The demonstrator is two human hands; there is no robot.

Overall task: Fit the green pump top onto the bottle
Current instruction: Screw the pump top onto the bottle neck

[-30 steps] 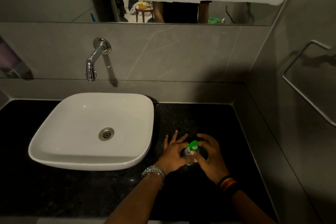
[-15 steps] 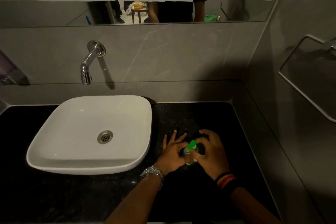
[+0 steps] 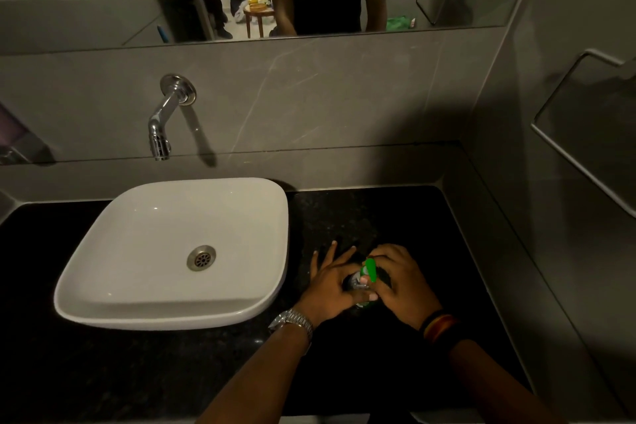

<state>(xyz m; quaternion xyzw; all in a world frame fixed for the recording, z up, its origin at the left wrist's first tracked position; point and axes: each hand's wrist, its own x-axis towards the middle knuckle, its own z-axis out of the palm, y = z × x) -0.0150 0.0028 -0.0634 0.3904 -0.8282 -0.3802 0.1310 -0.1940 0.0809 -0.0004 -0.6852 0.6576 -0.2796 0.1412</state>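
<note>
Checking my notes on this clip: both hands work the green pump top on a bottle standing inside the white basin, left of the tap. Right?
Not quite. In the head view both hands, left hand and right hand, work the green pump top over the black stone counter, right of the white basin, not inside it.

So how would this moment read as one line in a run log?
step: fitting green pump top on bottle | left hand: steadies bottle | right hand: on pump top | place: black counter, right of sink
</note>
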